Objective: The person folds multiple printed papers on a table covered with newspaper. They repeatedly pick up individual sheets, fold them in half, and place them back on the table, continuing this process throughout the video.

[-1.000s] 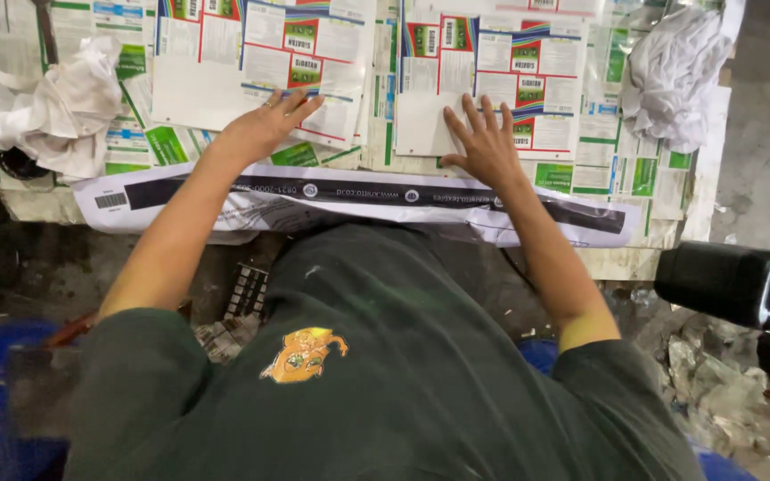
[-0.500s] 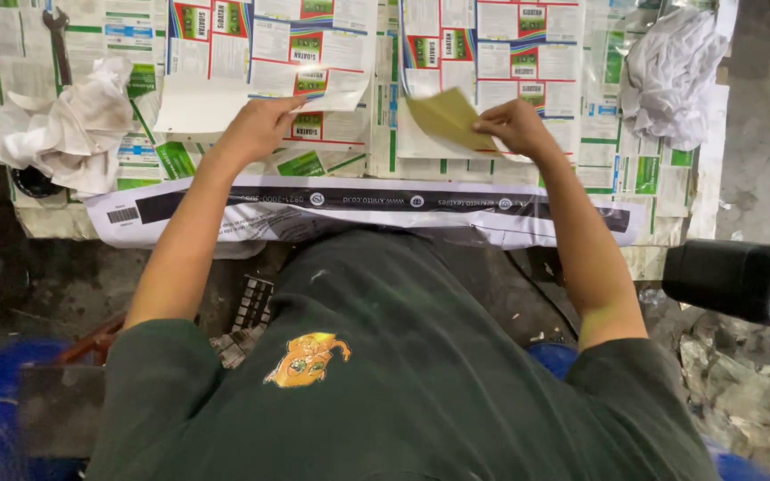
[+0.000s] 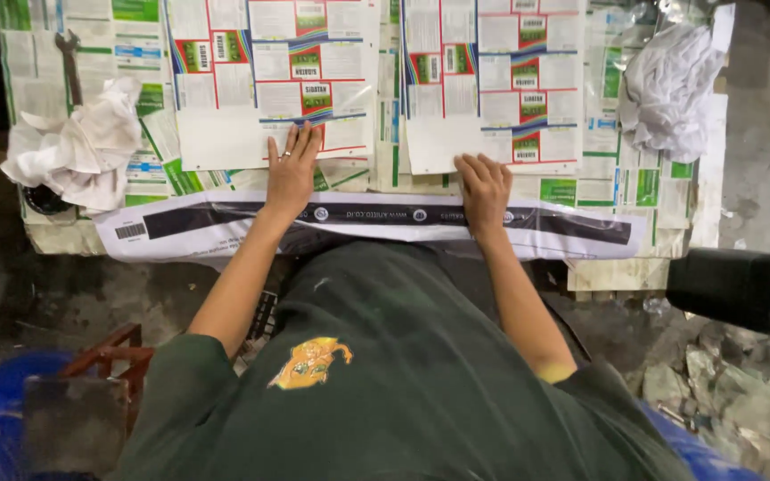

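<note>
At the near edge of the table [image 3: 617, 272], pressing printed label sheets flat. Left hand [image 3: 290, 174]: fingers spread, palm down on the lower margin of the left label sheet [image 3: 269, 80], gripping nothing. Right hand [image 3: 485, 189]: fingers curled together, knuckles and tips bearing on the bottom corner of the right label sheet [image 3: 501, 80], clamped on nothing visible. Beneath both wrists, a long white and black strip [image 3: 376, 218] along the table front. Further out, a crumpled white cloth [image 3: 77, 147] left, another crumpled cloth [image 3: 670, 85] right, a wrench [image 3: 70, 62] far left. Likely smoothing and squaring the two sheets; next calls for even downward pressure without skewing either.
</note>
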